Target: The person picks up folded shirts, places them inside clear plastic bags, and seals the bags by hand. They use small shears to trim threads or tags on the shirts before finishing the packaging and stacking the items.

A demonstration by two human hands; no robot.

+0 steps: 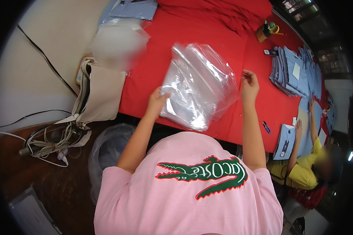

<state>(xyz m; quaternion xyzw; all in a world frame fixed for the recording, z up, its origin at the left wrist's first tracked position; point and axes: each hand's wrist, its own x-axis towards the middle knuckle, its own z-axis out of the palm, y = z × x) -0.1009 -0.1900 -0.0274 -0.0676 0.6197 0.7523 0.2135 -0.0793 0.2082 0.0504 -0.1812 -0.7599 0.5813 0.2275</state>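
A sheaf of clear plastic bags (192, 86), glossy and partly spread, is held over the red-covered table in front of me. My left hand (157, 102) is closed on its lower left edge, with the thumb on top. Just past the plastic's right edge is my right hand (250, 84). Its fingers are curled in toward the thumb, and whether anything thin is between them is too small to make out.
Folded blue shirts (288, 72) are stacked at the right, near a pen holder (266, 32). Small thread snips (266, 127) lie on the red cloth (145, 84). A co-worker in a yellow top (304, 170) handles a light blue shirt (285, 139). Left of the table hangs a beige bag (102, 92).
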